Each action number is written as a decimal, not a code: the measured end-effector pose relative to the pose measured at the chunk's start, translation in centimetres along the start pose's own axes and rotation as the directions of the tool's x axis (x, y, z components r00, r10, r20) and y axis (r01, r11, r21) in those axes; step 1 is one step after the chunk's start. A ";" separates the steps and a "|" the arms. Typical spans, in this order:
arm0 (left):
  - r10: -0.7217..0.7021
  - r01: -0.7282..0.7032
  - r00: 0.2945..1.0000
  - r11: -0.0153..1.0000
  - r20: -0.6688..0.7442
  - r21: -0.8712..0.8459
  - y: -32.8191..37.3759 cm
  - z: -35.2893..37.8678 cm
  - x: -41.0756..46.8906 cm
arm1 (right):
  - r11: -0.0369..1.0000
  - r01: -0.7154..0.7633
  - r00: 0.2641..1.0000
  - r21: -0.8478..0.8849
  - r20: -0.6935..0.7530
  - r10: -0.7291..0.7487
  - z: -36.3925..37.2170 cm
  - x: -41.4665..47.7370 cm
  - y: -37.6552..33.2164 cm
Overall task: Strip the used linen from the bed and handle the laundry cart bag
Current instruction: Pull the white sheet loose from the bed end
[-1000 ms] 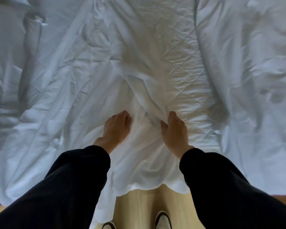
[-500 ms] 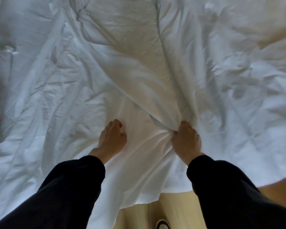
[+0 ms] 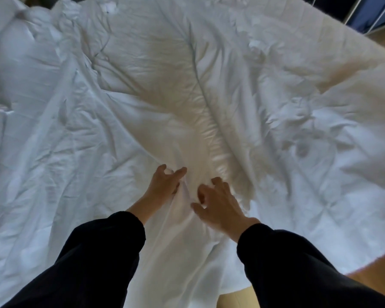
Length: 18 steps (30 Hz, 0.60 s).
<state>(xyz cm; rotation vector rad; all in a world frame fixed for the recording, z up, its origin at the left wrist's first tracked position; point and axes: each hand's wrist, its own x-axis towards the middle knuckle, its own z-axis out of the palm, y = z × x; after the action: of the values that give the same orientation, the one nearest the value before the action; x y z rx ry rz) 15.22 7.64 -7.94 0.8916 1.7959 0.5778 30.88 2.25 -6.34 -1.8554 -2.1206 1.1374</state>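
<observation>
White sheet (image 3: 125,121) lay crumpled over the bed (image 3: 365,47), its near edge hanging toward the floor (image 3: 233,300). Since the earlier frame, the gathered fold had been transferred. It was gripped by the left hand (image 3: 165,185), and the right hand (image 3: 218,205) was released, fingers spread. Blue cart bag (image 3: 375,12) was seen at upper right, contents hidden.

Both arms out fwd, hands close together. Your L hand (image 3: 165,184) pinches a fold of sheet (image 3: 182,218); your R hand (image 3: 219,204) is spread, fingers half-curled, gripping nothing.
</observation>
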 end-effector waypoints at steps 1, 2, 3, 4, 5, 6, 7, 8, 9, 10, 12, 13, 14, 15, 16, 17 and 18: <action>-0.016 0.015 1.000 0.999 -0.002 -0.046 0.3 -0.2 0.4 | 0.995 0.072 0.996 -0.066 0.055 -0.068 -0.1 0.2 -0.8; -0.032 0.031 0.999 0.997 -0.009 -0.072 0.5 -0.5 1.0 | 0.986 0.135 0.986 -0.100 0.107 -0.125 -0.2 0.2 -1.8; -0.050 0.048 0.999 0.995 -0.017 -0.083 0.9 -0.9 1.4 | 0.978 0.181 0.975 -0.103 0.150 -0.165 -0.1 0.2 -2.7; -0.073 0.071 0.997 0.994 -0.022 -0.087 1.2 -1.3 1.9 | 0.975 0.205 0.966 -0.085 0.180 -0.187 0.0 0.2 -3.5; -0.089 0.087 0.996 0.992 -0.020 -0.090 1.6 -1.6 2.4 | 0.977 0.208 0.963 -0.057 0.187 -0.194 0.1 0.4 -4.2; -0.102 0.100 0.995 0.991 -0.015 -0.089 2.0 -1.9 2.8 | 0.979 0.202 0.968 -0.042 0.163 -0.193 0.2 0.7 -4.8; -0.111 0.110 0.994 0.990 -0.006 -0.087 2.2 -2.2 3.4 | 0.979 0.199 0.976 -0.047 0.105 -0.193 0.4 1.3 -5.2; -0.115 0.115 0.993 0.990 -0.004 -0.080 2.3 -2.4 3.9 | 0.979 0.192 0.981 -0.067 0.018 -0.191 0.5 2.0 -5.5; -0.115 0.114 0.993 0.991 -0.004 -0.071 2.3 -2.7 4.3 | 0.982 0.169 0.981 -0.085 -0.080 -0.176 0.5 2.8 -5.7; -0.115 0.114 0.993 0.991 -0.004 -0.063 2.2 -3.0 4.8 | 0.987 0.134 0.975 -0.093 -0.164 -0.148 0.4 3.7 -6.0; -0.115 0.115 0.993 0.993 0.004 -0.035 2.0 -3.9 5.8 | 0.992 0.059 0.973 -0.115 -0.215 -0.083 0.3 5.6 -6.4; -0.110 0.110 0.994 0.994 0.009 -0.009 1.9 -4.4 6.4 | 0.991 0.020 0.979 -0.136 -0.198 -0.047 0.3 6.6 -6.6; -0.103 0.103 0.995 0.995 0.007 0.016 1.8 -5.1 6.9 | 0.988 -0.022 0.983 -0.154 -0.183 -0.007 0.3 7.6 -6.8; -0.093 0.093 0.996 0.995 -0.001 0.033 1.7 -5.9 7.5 | 0.983 -0.062 0.984 -0.171 -0.173 0.032 0.4 8.5 -7.0; -0.085 0.086 0.996 0.996 -0.015 0.040 1.6 -6.7 8.2 | 0.978 -0.094 0.984 -0.186 -0.170 0.062 0.6 9.4 -7.2; -0.075 0.076 0.997 0.996 -0.025 0.041 1.5 -7.5 8.8 | 0.972 -0.117 0.982 -0.206 -0.167 0.083 0.9 10.2 -7.4; -0.065 0.067 0.997 0.997 -0.033 0.048 1.3 -8.3 9.5 | 0.964 -0.137 0.982 -0.229 -0.157 0.102 1.4 10.9 -7.4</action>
<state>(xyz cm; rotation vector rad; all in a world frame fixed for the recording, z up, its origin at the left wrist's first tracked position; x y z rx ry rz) 5.89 16.10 -9.28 0.8570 1.8674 0.5097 21.40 11.48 -7.15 -2.1231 -2.1710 0.7662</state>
